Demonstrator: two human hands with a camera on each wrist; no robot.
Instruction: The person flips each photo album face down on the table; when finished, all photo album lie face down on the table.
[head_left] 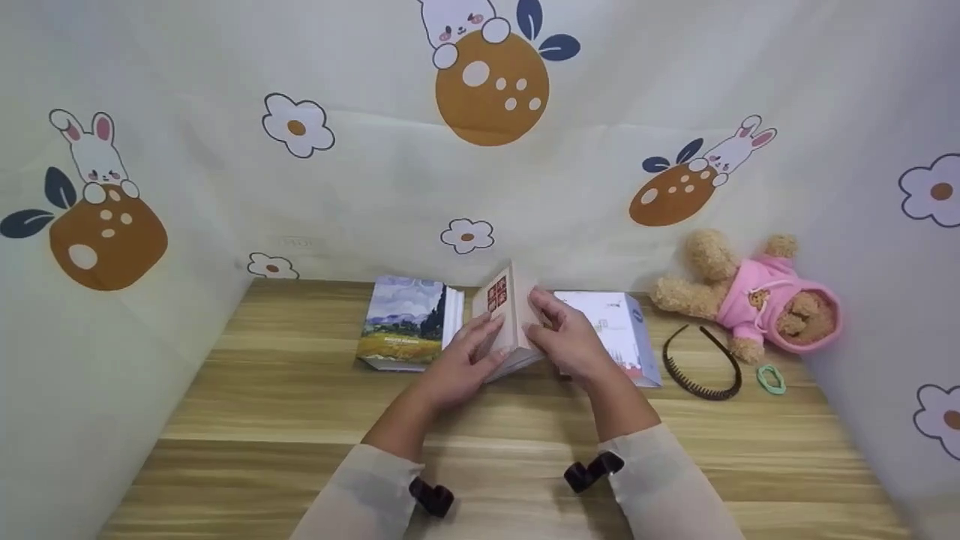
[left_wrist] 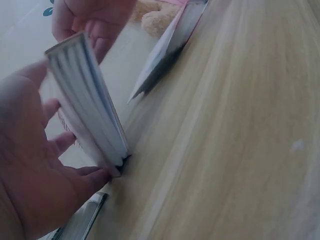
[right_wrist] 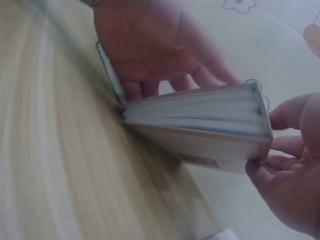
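A thick pale hardcover book (head_left: pixel 517 319) with red square prints on its cover stands tilted up on the wooden table between my two hands. My left hand (head_left: pixel 461 367) holds it from the left, fingers against the printed cover and fingertips at the lower edge. On the other side my right hand (head_left: pixel 574 337) grips it near the spine, as the right hand (right_wrist: pixel 295 170) shows in the right wrist view. The page edges of the book (left_wrist: pixel 87 100) face the left wrist camera, with narrow gaps between the leaves.
Left of it lies a book (head_left: pixel 401 322) with a painted landscape cover; right, a white-covered book (head_left: pixel 619 337). Farther right are a black headband (head_left: pixel 701 390), a green hair tie (head_left: pixel 770 379) and a teddy bear (head_left: pixel 757 300) in pink. A printed curtain (head_left: pixel 375 195) hangs behind.
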